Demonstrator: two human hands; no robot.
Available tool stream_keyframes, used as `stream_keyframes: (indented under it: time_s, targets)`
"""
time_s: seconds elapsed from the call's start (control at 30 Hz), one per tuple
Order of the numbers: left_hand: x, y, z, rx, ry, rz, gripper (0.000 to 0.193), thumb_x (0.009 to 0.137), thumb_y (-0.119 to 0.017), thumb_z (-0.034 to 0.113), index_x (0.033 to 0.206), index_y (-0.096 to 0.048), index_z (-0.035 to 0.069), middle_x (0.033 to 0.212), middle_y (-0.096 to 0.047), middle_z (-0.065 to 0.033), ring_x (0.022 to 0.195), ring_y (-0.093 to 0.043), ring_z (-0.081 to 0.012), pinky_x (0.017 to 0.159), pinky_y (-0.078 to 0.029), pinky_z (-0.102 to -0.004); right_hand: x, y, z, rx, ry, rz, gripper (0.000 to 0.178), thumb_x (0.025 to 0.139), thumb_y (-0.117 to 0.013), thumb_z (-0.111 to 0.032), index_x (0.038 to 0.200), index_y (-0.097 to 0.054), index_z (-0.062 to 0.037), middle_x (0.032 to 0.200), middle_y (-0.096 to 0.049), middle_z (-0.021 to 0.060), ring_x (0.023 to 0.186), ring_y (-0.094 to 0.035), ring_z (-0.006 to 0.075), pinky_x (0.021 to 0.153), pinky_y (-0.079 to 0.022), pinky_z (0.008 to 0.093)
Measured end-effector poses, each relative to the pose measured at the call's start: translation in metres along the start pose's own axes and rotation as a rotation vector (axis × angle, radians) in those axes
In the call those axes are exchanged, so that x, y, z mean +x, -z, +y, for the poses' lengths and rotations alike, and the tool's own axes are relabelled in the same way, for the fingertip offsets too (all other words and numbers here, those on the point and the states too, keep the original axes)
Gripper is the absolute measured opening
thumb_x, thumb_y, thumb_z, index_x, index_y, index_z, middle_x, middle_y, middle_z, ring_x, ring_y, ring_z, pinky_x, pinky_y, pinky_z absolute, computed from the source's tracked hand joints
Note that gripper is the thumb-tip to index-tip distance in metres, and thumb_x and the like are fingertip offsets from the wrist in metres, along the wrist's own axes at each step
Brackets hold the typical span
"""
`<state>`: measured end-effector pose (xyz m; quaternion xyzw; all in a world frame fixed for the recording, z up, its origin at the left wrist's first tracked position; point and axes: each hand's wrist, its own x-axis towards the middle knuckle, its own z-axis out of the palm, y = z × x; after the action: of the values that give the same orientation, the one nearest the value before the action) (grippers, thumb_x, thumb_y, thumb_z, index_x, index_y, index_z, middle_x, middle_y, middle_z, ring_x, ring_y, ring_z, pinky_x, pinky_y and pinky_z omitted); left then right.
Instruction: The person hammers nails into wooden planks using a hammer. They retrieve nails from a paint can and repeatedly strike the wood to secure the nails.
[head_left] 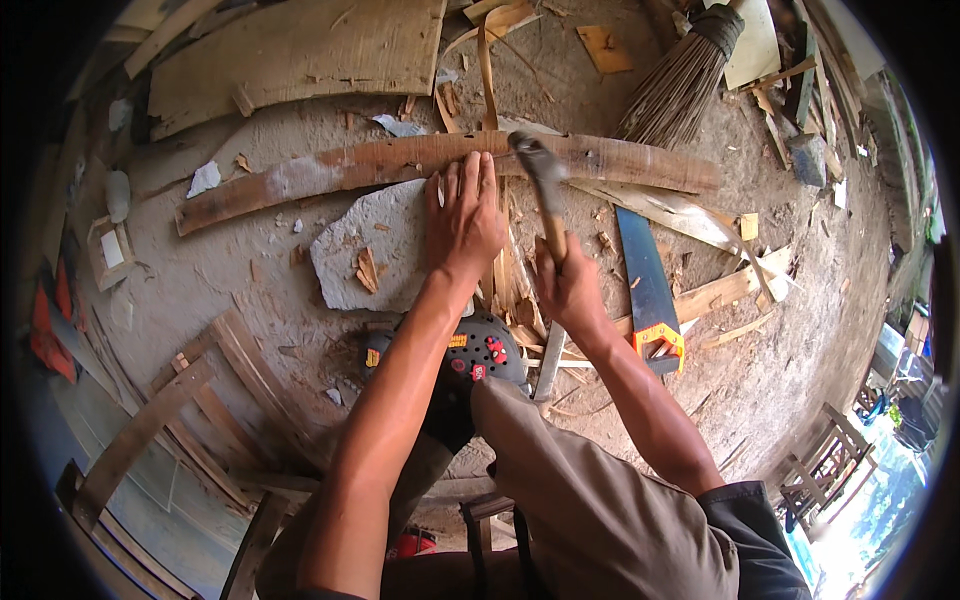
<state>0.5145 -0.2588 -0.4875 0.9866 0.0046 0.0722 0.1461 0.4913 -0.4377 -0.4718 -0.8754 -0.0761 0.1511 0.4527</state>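
A long, slightly curved wooden plank [390, 160] lies crosswise in front of me, its middle against a flat grey stone [350, 240]. My left hand [465, 225] rests on the plank's middle with fingers stretched out over its near edge; the thumb is hidden. In my right hand [567, 285] is a hammer [550, 205], gripped by its wooden handle. The hammer's dark head is over the plank, just right of my left fingertips, and slightly blurred. Whether a nail sits under it I cannot tell.
A handsaw [648, 270] with an orange and black handle lies to the right. Wood strips [735, 285] and shavings litter the dirt floor. A stick broom [685, 75] is at the far right, a wide board [300, 60] at the far left, and a wooden frame [235, 370] at near left.
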Motion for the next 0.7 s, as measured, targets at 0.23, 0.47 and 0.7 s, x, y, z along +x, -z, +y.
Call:
stream_keyframes:
  time_s: [0.23,0.47,0.7]
  targets:
    - [0.000,-0.004,-0.002,0.021,0.009,0.000,0.073,0.074,-0.070,0.012,0.142,-0.046,0.000,0.140,-0.048,-0.0162,0.129,-0.046,-0.0345,0.111,-0.034,-0.0501,-0.003,0.002,-0.011,0.053,-0.002,0.072,0.014,0.097,-0.058,-0.014,0.095,-0.053,-0.0001,0.061,-0.056,0.0247,0.053,-0.060,0.0416,0.049,-0.043,0.0467]
    - [-0.002,-0.001,0.001,0.020,0.018,-0.083,0.076,0.074,-0.070,0.013,0.144,-0.043,-0.001,0.141,-0.047,-0.0156,0.130,-0.045,-0.0350,0.112,-0.032,-0.0499,0.006,0.010,-0.005,-0.031,-0.139,-0.054,0.020,0.097,-0.058,-0.015,0.095,-0.049,0.0022,0.067,-0.060,0.0287,0.066,-0.062,0.0499,0.055,-0.046,0.0510]
    - [0.002,0.000,0.006,0.033,0.056,-0.162,0.088,0.074,-0.074,0.015,0.151,-0.033,-0.001,0.148,-0.040,-0.0184,0.133,-0.041,-0.0351,0.114,-0.028,-0.0504,0.009,0.011,0.000,-0.029,-0.103,0.022,0.021,0.099,-0.058,-0.018,0.094,-0.052,0.0010,0.068,-0.060,0.0264,0.064,-0.063,0.0466,0.054,-0.047,0.0478]
